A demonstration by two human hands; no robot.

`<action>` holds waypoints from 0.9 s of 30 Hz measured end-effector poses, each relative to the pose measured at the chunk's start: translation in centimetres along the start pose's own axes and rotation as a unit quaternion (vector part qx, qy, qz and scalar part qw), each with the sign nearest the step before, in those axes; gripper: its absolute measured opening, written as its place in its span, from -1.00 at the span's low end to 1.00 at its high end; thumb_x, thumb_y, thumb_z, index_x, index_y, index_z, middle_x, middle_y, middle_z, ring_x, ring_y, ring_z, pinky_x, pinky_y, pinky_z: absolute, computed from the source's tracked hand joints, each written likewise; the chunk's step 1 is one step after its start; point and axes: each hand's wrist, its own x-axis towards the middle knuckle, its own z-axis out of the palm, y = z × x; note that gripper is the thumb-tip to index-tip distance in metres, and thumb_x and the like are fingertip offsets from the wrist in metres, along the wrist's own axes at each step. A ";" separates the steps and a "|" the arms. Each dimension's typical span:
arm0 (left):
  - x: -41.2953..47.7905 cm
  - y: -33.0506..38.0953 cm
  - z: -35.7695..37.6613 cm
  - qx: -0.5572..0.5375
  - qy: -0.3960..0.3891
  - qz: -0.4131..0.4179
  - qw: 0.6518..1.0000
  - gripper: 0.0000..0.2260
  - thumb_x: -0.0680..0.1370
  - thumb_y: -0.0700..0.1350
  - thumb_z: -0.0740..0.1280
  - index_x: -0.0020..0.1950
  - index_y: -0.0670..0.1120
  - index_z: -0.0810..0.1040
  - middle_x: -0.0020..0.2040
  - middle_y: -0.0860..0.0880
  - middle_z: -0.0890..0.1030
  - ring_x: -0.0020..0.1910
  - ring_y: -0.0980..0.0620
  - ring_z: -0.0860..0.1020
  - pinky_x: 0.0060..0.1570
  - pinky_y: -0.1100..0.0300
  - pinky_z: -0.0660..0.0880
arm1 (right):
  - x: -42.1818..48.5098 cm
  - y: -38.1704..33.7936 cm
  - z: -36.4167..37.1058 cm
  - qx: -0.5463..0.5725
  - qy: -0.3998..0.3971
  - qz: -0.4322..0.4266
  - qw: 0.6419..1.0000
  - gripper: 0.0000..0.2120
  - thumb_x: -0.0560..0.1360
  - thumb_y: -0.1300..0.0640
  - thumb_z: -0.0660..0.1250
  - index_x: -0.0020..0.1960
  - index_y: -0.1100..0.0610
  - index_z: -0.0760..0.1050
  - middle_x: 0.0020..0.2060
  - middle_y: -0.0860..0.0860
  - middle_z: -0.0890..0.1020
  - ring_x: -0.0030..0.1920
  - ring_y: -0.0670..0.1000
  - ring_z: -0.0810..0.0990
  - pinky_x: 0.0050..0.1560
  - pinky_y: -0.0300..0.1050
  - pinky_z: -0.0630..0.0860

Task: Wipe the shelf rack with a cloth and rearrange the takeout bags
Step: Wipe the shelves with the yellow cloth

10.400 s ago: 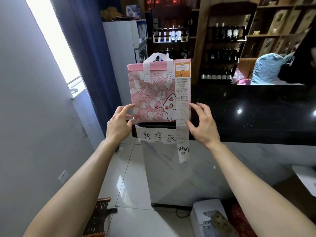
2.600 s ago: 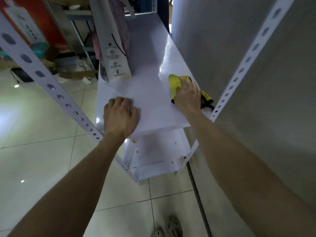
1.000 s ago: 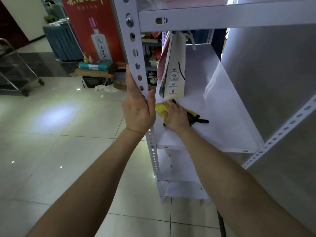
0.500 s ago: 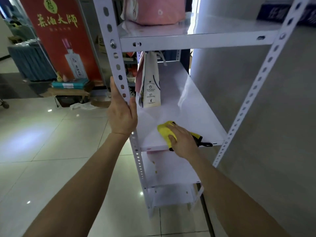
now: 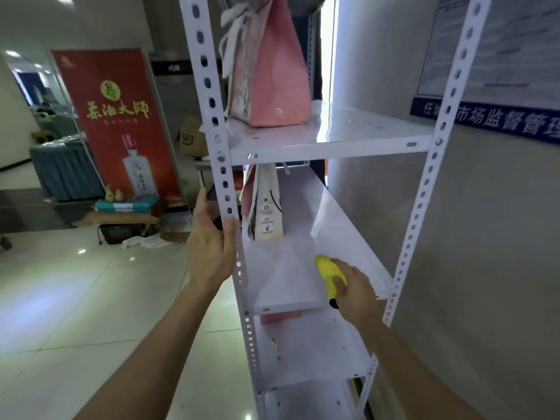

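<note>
- rack [image 5: 327, 150]: white bag [image 5: 266, 213] upright on middle shelf
- pink bag [image 5: 269, 80]: shelf above white bag
- cloth [image 5: 328, 269]: before white bag, seemingly touching
- specks [image 5: 274, 341]: shelf below

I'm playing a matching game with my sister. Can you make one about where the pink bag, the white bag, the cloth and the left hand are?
Things:
1 pink bag
2 white bag
3 cloth
4 left hand

Places:
A gripped in the right hand
B on the upper shelf
C around the post
D on the shelf below

Pairs: 1-B, 2-D, 3-A, 4-C.
</note>
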 end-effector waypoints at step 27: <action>19.0 9.8 -3.1 -0.012 0.159 0.159 0.974 -0.41 0.78 0.01 0.25 0.77 -0.03 0.12 0.52 0.00 0.50 0.06 -0.02 0.59 -0.01 0.29 0.47 | 19.8 -28.3 -19.3 -0.086 -0.104 -0.185 0.973 -0.63 0.73 0.08 0.19 0.53 -0.03 0.42 0.36 0.09 0.56 0.24 0.13 0.50 0.12 -0.05 0.39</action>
